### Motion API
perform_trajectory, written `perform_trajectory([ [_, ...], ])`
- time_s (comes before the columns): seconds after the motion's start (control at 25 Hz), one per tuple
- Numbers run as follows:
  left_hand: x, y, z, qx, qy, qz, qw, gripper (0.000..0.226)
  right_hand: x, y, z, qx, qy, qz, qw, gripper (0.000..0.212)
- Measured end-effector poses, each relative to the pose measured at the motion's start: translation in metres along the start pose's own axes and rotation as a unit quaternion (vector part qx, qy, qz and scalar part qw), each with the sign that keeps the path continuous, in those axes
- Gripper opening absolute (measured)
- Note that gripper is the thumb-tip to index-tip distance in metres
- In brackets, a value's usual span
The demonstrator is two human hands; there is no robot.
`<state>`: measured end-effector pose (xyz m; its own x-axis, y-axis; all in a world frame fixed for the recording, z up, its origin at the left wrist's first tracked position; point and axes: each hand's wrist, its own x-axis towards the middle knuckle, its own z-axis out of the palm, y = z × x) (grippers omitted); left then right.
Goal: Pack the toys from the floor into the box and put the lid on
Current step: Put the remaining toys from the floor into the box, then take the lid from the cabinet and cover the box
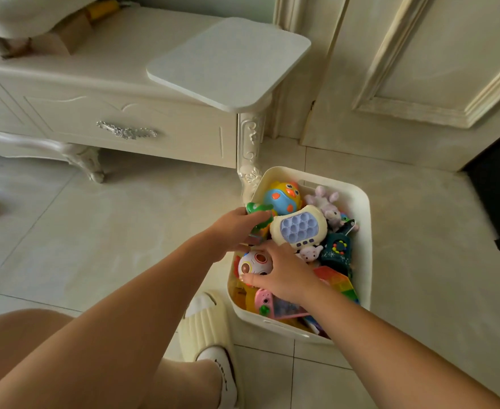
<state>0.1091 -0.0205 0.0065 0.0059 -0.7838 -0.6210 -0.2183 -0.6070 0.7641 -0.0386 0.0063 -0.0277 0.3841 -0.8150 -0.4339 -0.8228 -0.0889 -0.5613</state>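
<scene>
- I see the white box on the tiled floor, right of centre, its far-left corner close to the carved leg of a cream cabinet
- The box is open and heaped with toys: a blue and yellow chick at the far side, a cream pop-button console in the middle, a lilac plush rabbit to the far right, a dark green toy further right, a rainbow pop sheet near the right wall, a pink handheld at the near edge
- My left hand reaches over the left wall of the box, fingers curled around a green toy beside the chick
- My right hand lies on the pile, fingers spread and bent over a white ball toy with round holes; I cannot tell if it truly grips it
- The 2 hands nearly touch each other above the left part of the box
- A flat white lid rests on the cabinet's right corner, far from the box, overhanging the edge
- Near me, 1 cream slipper stands just left of the box, a white sock showing behind it
- A panelled cream door fills the far right
</scene>
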Motion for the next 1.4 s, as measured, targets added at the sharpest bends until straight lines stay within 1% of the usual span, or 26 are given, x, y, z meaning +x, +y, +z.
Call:
perform_trajectory([
  [0.08, 0.002, -0.003, -0.001, 0.023, -0.013, 0.005, 1.000, 0.045, 0.005, 0.000, -0.002, -0.028, -0.033, 0.005, 0.999, 0.077],
  [0.12, 0.002, -0.003, -0.001, 0.023, -0.017, 0.007, 1.000, 0.042, 0.006, 0.002, -0.001, -0.025, -0.042, 0.010, 0.999, 0.080],
  [0.16, 0.002, -0.003, -0.001, 0.025, -0.019, 0.013, 0.999, 0.036, 0.006, 0.004, 0.000, -0.016, -0.045, 0.018, 0.999, 0.082],
  [0.24, 0.003, -0.006, 0.000, 0.050, -0.016, 0.032, 0.998, 0.027, -0.001, 0.010, 0.003, -0.005, -0.033, 0.027, 0.999, 0.078],
  [0.32, 0.003, -0.008, 0.003, 0.089, -0.006, 0.057, 0.994, 0.034, -0.011, 0.018, 0.007, -0.003, 0.005, 0.033, 0.999, 0.072],
  [0.4, 0.005, -0.011, 0.006, 0.104, 0.000, 0.071, 0.992, 0.048, -0.020, 0.025, 0.010, -0.006, 0.038, 0.033, 0.999, 0.068],
  [0.44, 0.006, -0.012, 0.008, 0.108, 0.000, 0.076, 0.991, 0.055, -0.025, 0.026, 0.009, -0.001, 0.038, 0.030, 0.999, 0.068],
  [0.52, 0.006, -0.013, 0.016, 0.144, -0.002, 0.100, 0.984, 0.065, -0.029, 0.028, 0.000, 0.083, -0.013, 0.049, 0.995, 0.064],
  [0.56, 0.006, -0.014, 0.022, 0.170, 0.003, 0.121, 0.978, 0.068, -0.029, 0.029, -0.011, 0.150, -0.037, 0.073, 0.985, 0.058],
  [0.6, 0.007, -0.014, 0.029, 0.188, 0.010, 0.145, 0.971, 0.070, -0.029, 0.029, -0.024, 0.213, -0.039, 0.105, 0.971, 0.049],
  [0.68, 0.009, -0.016, 0.045, 0.202, 0.013, 0.182, 0.962, 0.075, -0.027, 0.040, -0.050, 0.348, 0.012, 0.158, 0.924, 0.037],
  [0.72, 0.009, -0.016, 0.053, 0.211, 0.006, 0.197, 0.957, 0.078, -0.027, 0.046, -0.059, 0.417, 0.031, 0.160, 0.894, 0.036],
  [0.76, 0.009, -0.015, 0.061, 0.229, -0.004, 0.208, 0.951, 0.080, -0.029, 0.050, -0.064, 0.454, 0.033, 0.150, 0.878, 0.037],
  [0.8, 0.009, -0.014, 0.068, 0.254, -0.018, 0.216, 0.943, 0.082, -0.032, 0.054, -0.062, 0.448, 0.033, 0.139, 0.883, 0.039],
  [0.88, 0.009, -0.013, 0.075, 0.321, -0.044, 0.214, 0.921, 0.087, -0.039, 0.054, -0.048, 0.342, 0.046, 0.142, 0.928, 0.039],
  [0.96, 0.011, -0.012, 0.073, 0.391, -0.061, 0.194, 0.898, 0.090, -0.042, 0.059, -0.038, 0.244, 0.065, 0.156, 0.955, 0.043],
  [1.0, 0.010, -0.011, 0.070, 0.413, -0.058, 0.190, 0.889, 0.089, -0.042, 0.063, -0.036, 0.203, 0.073, 0.148, 0.965, 0.044],
  [1.04, 0.009, -0.011, 0.067, 0.425, -0.042, 0.191, 0.884, 0.086, -0.043, 0.067, -0.035, 0.168, 0.097, 0.129, 0.973, 0.040],
  [1.08, 0.007, -0.010, 0.062, 0.425, -0.008, 0.202, 0.882, 0.081, -0.043, 0.071, -0.038, 0.137, 0.152, 0.111, 0.973, 0.034],
  [1.12, 0.005, -0.008, 0.056, 0.422, 0.040, 0.212, 0.880, 0.075, -0.044, 0.074, -0.043, 0.108, 0.231, 0.097, 0.962, 0.026],
  [1.16, 0.002, -0.005, 0.050, 0.422, 0.097, 0.214, 0.875, 0.069, -0.045, 0.076, -0.049, 0.068, 0.310, 0.101, 0.943, 0.022],
  [1.2, 0.002, -0.005, 0.042, 0.428, 0.150, 0.192, 0.870, 0.065, -0.046, 0.079, -0.055, 0.037, 0.363, 0.121, 0.923, 0.020],
  [1.24, -0.001, -0.003, 0.035, 0.445, 0.180, 0.144, 0.865, 0.061, -0.046, 0.083, -0.061, 0.028, 0.380, 0.156, 0.911, 0.024],
  [1.28, -0.001, -0.003, 0.028, 0.466, 0.177, 0.083, 0.863, 0.057, -0.045, 0.087, -0.066, 0.040, 0.358, 0.199, 0.911, 0.033],
  [1.32, -0.004, -0.003, 0.023, 0.487, 0.136, 0.019, 0.862, 0.048, -0.043, 0.093, -0.069, 0.065, 0.308, 0.240, 0.918, 0.042],
  [1.4, -0.009, -0.007, 0.020, 0.487, 0.014, -0.095, 0.868, 0.026, -0.038, 0.106, -0.066, 0.090, 0.191, 0.294, 0.932, 0.048],
])
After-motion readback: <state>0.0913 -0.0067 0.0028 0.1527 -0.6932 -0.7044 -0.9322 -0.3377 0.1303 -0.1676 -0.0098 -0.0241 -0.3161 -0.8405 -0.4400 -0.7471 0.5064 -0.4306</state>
